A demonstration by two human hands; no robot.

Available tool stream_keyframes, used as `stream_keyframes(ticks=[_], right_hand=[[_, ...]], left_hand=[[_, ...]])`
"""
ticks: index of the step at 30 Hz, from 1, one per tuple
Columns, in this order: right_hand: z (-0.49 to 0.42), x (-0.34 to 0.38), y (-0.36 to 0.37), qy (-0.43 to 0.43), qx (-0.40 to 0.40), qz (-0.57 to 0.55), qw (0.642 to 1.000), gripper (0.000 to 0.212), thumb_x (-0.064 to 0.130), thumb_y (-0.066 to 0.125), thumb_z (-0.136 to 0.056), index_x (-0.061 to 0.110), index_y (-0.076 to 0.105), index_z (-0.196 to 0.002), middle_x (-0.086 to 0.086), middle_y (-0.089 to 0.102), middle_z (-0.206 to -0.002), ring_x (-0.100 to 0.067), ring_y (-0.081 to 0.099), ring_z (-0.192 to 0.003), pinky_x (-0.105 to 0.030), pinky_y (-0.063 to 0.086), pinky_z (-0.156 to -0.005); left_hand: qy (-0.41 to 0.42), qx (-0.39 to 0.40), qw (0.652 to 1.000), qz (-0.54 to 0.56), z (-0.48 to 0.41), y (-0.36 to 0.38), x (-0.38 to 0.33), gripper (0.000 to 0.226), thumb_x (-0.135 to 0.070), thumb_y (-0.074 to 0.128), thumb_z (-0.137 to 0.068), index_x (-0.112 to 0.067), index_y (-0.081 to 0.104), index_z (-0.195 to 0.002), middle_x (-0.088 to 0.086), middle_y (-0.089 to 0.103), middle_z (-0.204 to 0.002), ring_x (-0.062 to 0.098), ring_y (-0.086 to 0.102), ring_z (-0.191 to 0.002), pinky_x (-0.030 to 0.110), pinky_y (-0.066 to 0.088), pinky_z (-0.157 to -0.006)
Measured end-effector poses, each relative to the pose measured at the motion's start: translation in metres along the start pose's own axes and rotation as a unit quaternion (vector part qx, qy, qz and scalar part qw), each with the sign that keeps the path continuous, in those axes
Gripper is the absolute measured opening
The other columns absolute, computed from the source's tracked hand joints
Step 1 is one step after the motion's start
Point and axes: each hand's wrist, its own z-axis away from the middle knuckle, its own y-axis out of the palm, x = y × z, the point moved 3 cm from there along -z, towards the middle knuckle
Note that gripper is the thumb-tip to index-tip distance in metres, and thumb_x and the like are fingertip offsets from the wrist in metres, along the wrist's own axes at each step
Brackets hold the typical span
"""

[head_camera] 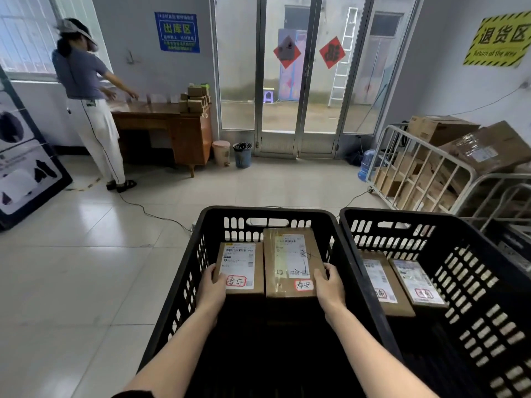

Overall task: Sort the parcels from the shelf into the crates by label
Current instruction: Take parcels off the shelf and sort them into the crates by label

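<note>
Two brown cardboard parcels with white shipping labels sit side by side inside the left black crate (184,271). My left hand (212,288) grips the near left corner of the smaller parcel (241,268). My right hand (329,285) grips the near right edge of the taller parcel (290,262). Each of these bears a small sticker with red handwriting. The right black crate (465,285) holds two more flat labelled parcels (382,282), (416,280). The shelf is out of view.
A metal cage trolley (416,179) full of cardboard boxes stands at the right. Another person (89,104) works at a wooden desk (178,130) with stacked small boxes at the back left. Two bins (232,153) stand by the glass doors. A cable crosses the tiled floor.
</note>
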Motion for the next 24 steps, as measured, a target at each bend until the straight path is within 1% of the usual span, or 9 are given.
stream_keyframes(ticks=[3,8,10,13,14,16,20,22,24], right_hand=[[-0.003,-0.002,0.0,0.009,-0.004,0.001,1.0,0.038,0.022,0.041,-0.098,0.014,0.042,-0.135,-0.01,0.059,-0.123,-0.026,0.058,-0.109,-0.044,0.048,-0.095],[-0.003,-0.008,0.001,-0.019,-0.004,0.024,1.0,0.044,0.023,0.04,-0.099,0.013,0.035,-0.141,-0.01,0.052,-0.133,-0.026,0.051,-0.12,-0.041,0.043,-0.101],[-0.005,-0.009,0.001,-0.025,-0.011,0.035,0.999,0.044,0.022,0.04,-0.099,0.013,0.035,-0.141,-0.01,0.053,-0.133,-0.023,0.052,-0.118,-0.036,0.044,-0.096],[-0.006,-0.004,0.002,-0.043,-0.017,0.074,0.996,0.043,0.02,0.041,-0.098,0.012,0.036,-0.14,-0.011,0.057,-0.128,-0.015,0.054,-0.097,-0.027,0.044,-0.078],[-0.006,-0.001,0.002,-0.055,-0.022,0.098,0.993,0.044,0.018,0.042,-0.098,0.011,0.035,-0.14,-0.012,0.056,-0.129,-0.016,0.055,-0.101,-0.029,0.046,-0.08],[-0.005,0.004,0.002,-0.096,-0.031,0.161,0.982,0.049,0.015,0.045,-0.096,0.009,0.031,-0.143,-0.012,0.047,-0.138,-0.024,0.048,-0.122,-0.036,0.042,-0.098],[0.002,0.009,0.01,-0.216,0.001,0.334,0.917,0.051,0.023,0.046,-0.096,0.014,0.031,-0.143,-0.006,0.03,-0.151,-0.021,0.025,-0.141,-0.037,0.026,-0.114],[0.004,0.007,0.014,-0.245,0.035,0.402,0.882,0.047,0.032,0.041,-0.097,0.017,0.034,-0.141,-0.005,0.027,-0.153,-0.02,0.019,-0.143,-0.036,0.02,-0.117],[0.003,0.005,0.015,-0.248,0.047,0.456,0.853,0.049,0.04,0.033,-0.098,0.019,0.031,-0.142,-0.006,0.02,-0.156,-0.019,0.012,-0.145,-0.036,0.01,-0.118]], left_hand=[[0.0,0.007,1.0,0.01,-0.003,0.003,0.003,0.043,-0.019,0.044,-0.097,-0.021,0.036,-0.139,0.002,0.058,-0.102,0.017,0.061,-0.085,0.029,0.049,-0.067],[0.014,0.008,1.0,-0.003,-0.007,0.006,0.0,0.043,-0.023,0.043,-0.098,-0.022,0.034,-0.14,0.009,0.059,-0.12,0.024,0.061,-0.099,0.041,0.052,-0.087],[0.015,0.012,1.0,-0.004,-0.007,0.006,0.001,0.045,-0.024,0.043,-0.098,-0.022,0.032,-0.141,0.01,0.058,-0.123,0.026,0.061,-0.104,0.046,0.05,-0.093],[0.018,0.016,1.0,-0.01,-0.007,0.006,0.001,0.049,-0.024,0.044,-0.098,-0.02,0.028,-0.144,0.011,0.056,-0.128,0.027,0.059,-0.11,0.043,0.049,-0.096],[0.029,0.011,0.999,-0.028,-0.007,0.006,-0.001,0.052,-0.024,0.045,-0.098,-0.019,0.025,-0.145,0.012,0.053,-0.131,0.028,0.057,-0.113,0.04,0.048,-0.096],[0.081,-0.009,0.992,-0.1,-0.005,0.006,-0.005,0.055,-0.023,0.047,-0.096,-0.017,0.024,-0.146,0.014,0.043,-0.139,0.028,0.047,-0.124,0.039,0.044,-0.099],[0.192,-0.005,0.931,-0.31,0.003,0.011,-0.017,0.068,-0.038,0.052,-0.092,-0.02,0.02,-0.149,0.011,0.009,-0.157,0.027,0.005,-0.145,0.043,0.013,-0.117],[0.231,0.012,0.887,-0.399,0.003,0.013,-0.019,0.073,-0.047,0.051,-0.09,-0.018,0.018,-0.148,0.004,0.004,-0.159,0.023,-0.001,-0.146,0.039,0.005,-0.118],[0.243,0.035,0.865,-0.437,0.002,0.015,-0.017,0.074,-0.05,0.046,-0.091,-0.015,0.016,-0.149,0.002,0.006,-0.159,0.02,0.001,-0.147,0.036,0.003,-0.119]])
